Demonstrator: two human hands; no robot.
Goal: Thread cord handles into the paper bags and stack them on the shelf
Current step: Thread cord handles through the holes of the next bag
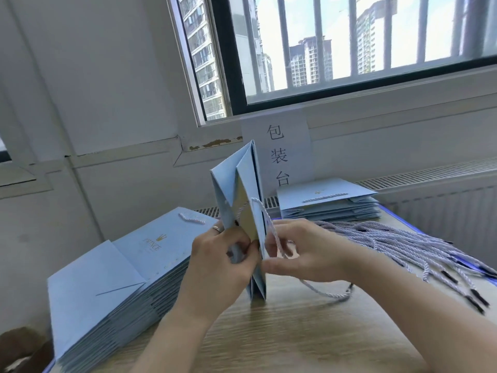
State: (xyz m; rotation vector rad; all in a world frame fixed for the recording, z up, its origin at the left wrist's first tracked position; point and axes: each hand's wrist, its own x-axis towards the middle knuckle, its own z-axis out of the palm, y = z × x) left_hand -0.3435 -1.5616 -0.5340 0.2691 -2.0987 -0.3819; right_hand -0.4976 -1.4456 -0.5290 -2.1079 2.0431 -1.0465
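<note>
Table [295,335] with bag [248,189] held on edge
Big stack [107,286] of bags lies at left, smaller stack [328,205] by the wall, loose cords [403,243] fan out at right. The bag stands upright mid-table; left hand [217,257] pinches its near edge, right hand [306,254] has fingers curled round a cord [271,232] whose tail trails on the table

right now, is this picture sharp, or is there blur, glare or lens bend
Head view: daylight washes out the sky in the window; the wide lens bends its frame and tilts the wall lines; the bag, the cord, left hand and right hand look slightly soft; the spare cords smear toward the right edge; no glare on the table.
</note>
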